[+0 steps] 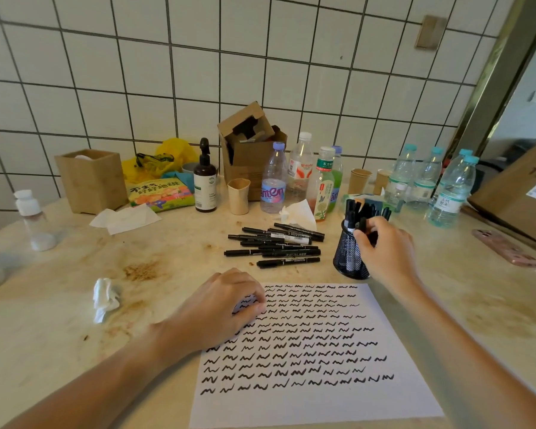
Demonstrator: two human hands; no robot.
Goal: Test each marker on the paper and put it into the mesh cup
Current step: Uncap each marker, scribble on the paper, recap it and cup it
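A white sheet of paper [316,394] covered in rows of black squiggles lies in front of me. My left hand [220,308] rests on its upper left corner with fingers loosely curled, holding nothing. Beyond the paper, several black markers [276,246] lie in a loose pile on the table. To their right stands the black mesh cup [348,258] with several markers upright in it. My right hand [384,246] is at the cup's rim, fingers pinching a black marker [362,226] that stands in the cup.
Water bottles [449,193], paper cups [239,196], a brown spray bottle [205,184], a cardboard box [251,150] and a wooden box [90,181] line the tiled wall. A crumpled tissue [106,298] lies left of the paper, a pink phone [505,247] at the right.
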